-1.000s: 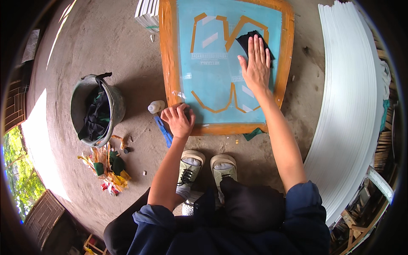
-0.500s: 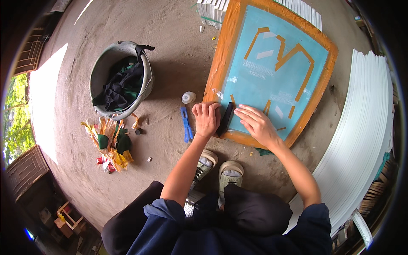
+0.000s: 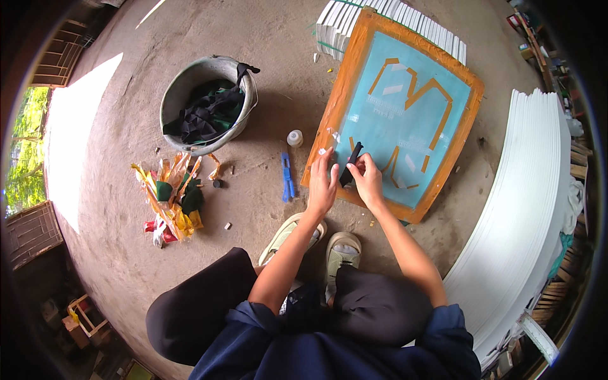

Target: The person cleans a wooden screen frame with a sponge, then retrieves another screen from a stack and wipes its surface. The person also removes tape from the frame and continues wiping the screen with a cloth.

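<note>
Two shoes (image 3: 316, 244) showed at lower centre of the frame. Just above them, the left hand (image 3: 323, 183) and right hand (image 3: 367, 180) together pinched one small black piece (image 3: 350, 163) over the near edge of one wooden-framed turquoise screen (image 3: 405, 107) on the floor (image 3: 114, 114). Left of the hands lay one blue clip (image 3: 287, 177) and one white bottle (image 3: 294, 137); upper left stood one bucket (image 3: 209, 104) of dark cloth.

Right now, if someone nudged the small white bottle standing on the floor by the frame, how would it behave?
The small white bottle looks light for its size and would probably slide or tip easily. Its round body suggests it would roll once toppled, perhaps toward the blue tool. The rough concrete floor may slow it.
</note>
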A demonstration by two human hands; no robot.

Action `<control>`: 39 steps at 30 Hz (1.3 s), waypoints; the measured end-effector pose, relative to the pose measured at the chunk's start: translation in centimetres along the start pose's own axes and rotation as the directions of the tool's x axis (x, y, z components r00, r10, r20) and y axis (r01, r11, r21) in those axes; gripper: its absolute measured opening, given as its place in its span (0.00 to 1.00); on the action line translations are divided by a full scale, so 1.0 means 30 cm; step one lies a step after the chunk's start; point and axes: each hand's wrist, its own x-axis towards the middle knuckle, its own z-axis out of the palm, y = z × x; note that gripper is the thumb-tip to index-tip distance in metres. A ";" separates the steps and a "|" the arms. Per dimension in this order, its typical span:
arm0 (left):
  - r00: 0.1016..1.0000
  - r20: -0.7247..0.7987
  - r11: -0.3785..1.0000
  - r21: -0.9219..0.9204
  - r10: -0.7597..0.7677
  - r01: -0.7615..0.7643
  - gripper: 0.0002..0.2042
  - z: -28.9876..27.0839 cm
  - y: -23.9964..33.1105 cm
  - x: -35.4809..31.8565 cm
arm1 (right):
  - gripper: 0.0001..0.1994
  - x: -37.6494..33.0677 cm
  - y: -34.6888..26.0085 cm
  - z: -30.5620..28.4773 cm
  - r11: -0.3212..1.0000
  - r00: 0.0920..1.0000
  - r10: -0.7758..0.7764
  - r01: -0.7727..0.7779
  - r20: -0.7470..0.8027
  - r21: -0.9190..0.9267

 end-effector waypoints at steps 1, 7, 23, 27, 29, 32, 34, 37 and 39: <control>0.999 0.038 0.999 -0.018 -0.037 0.038 0.21 0.002 0.019 0.007 | 0.10 0.003 -0.004 -0.020 0.998 0.998 0.032 -0.034 0.045 0.058; 0.766 0.576 0.583 -0.531 -0.284 0.615 0.16 -0.024 0.094 0.045 | 0.05 -0.026 -0.123 -0.123 1.000 0.994 -0.016 0.014 0.108 0.016; 0.902 0.407 0.906 -0.314 -0.142 0.284 0.15 -0.005 0.093 0.007 | 0.12 -0.111 -0.011 -0.137 0.312 0.768 0.453 -0.612 0.452 0.727; 0.984 0.150 0.991 0.101 -0.100 0.085 0.14 -0.033 0.064 -0.015 | 0.09 -0.006 0.043 -0.293 0.550 0.897 0.439 -0.306 0.043 0.777; 0.999 -0.051 0.957 0.290 -0.006 0.020 0.14 -0.041 0.009 -0.038 | 0.07 0.117 0.095 -0.472 0.743 0.877 0.335 -0.021 -0.345 0.669; 0.988 -0.154 0.932 0.355 -0.012 0.067 0.17 -0.023 -0.039 -0.057 | 0.08 0.255 0.238 -0.715 0.982 0.599 0.061 -0.179 -0.798 -0.059; 0.977 -0.211 0.928 0.367 0.015 0.065 0.18 -0.024 -0.077 -0.071 | 0.13 0.276 0.216 -0.650 0.876 0.675 -0.329 -0.043 -0.661 -0.480; 0.970 -0.245 0.973 0.221 -0.011 0.066 0.18 -0.005 -0.097 -0.056 | 0.29 0.240 0.188 -0.407 0.702 0.725 -0.571 0.187 -0.385 -0.687; 0.965 -0.263 0.989 0.144 -0.008 0.047 0.17 0.020 -0.097 -0.031 | 0.30 0.138 0.157 -0.200 0.643 0.819 -0.572 0.409 -0.052 -0.647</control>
